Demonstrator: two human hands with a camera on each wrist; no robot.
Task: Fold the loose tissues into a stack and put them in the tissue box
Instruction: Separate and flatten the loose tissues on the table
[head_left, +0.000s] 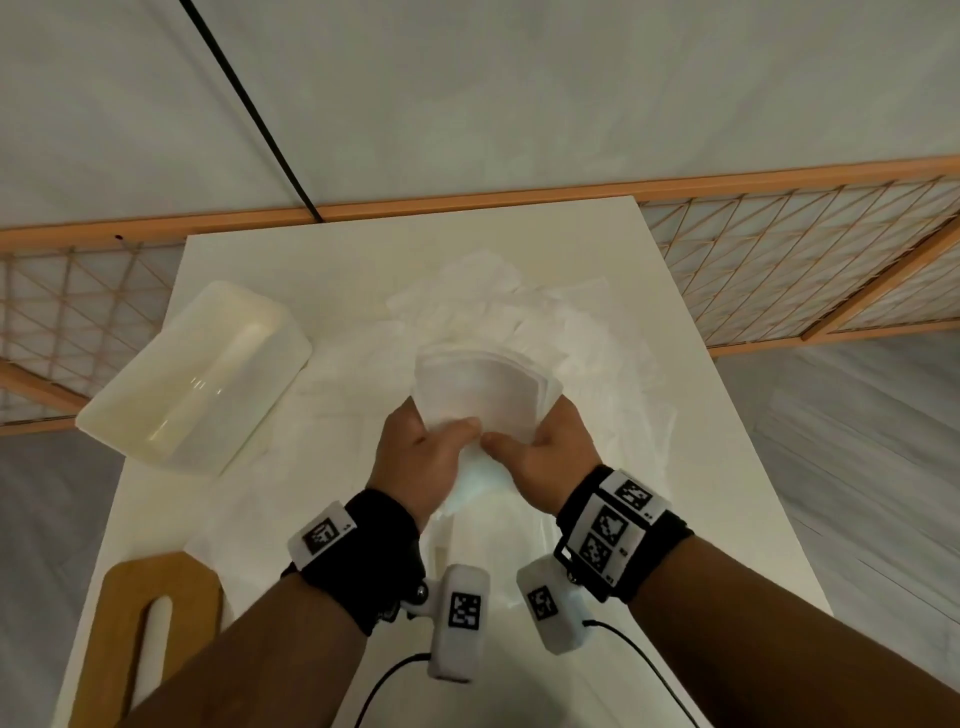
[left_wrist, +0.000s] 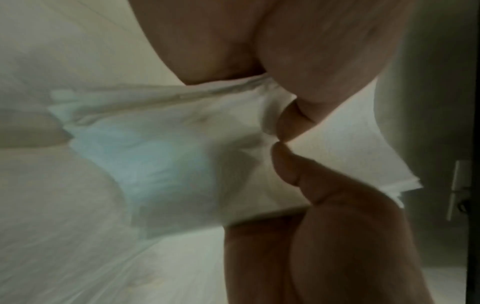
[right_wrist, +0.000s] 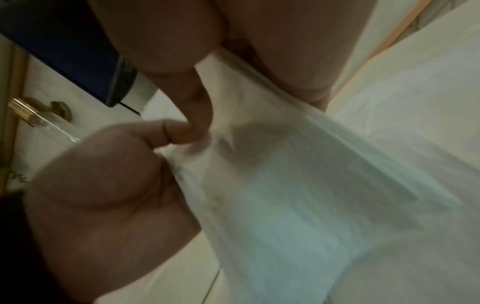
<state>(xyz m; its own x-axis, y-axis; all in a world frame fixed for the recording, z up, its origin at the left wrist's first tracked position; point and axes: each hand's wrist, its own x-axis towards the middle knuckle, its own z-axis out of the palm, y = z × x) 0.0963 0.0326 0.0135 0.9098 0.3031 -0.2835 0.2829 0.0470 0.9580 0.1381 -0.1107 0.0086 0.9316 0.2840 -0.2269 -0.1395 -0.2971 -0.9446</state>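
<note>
My two hands hold a stack of white tissues (head_left: 485, 382) lifted above the white table (head_left: 727, 467). My left hand (head_left: 434, 452) grips its near left edge and my right hand (head_left: 540, 447) grips its near right edge. The thumbs lie on top and nearly meet. In the left wrist view the stack (left_wrist: 168, 154) bends between my left hand (left_wrist: 311, 61) above and my right hand (left_wrist: 324, 226) below. The right wrist view shows the stack (right_wrist: 298, 185) pinched by my right hand (right_wrist: 182, 61) and my left hand (right_wrist: 103, 195). The open white tissue box (head_left: 130, 415) lies at the table's left.
Several loose tissues (head_left: 493, 291) are spread over the far middle and right of the table, and more lie under my hands. A wooden lid with a slot (head_left: 124, 597) rests at the near left corner. A wooden lattice rail (head_left: 779, 249) runs behind the table.
</note>
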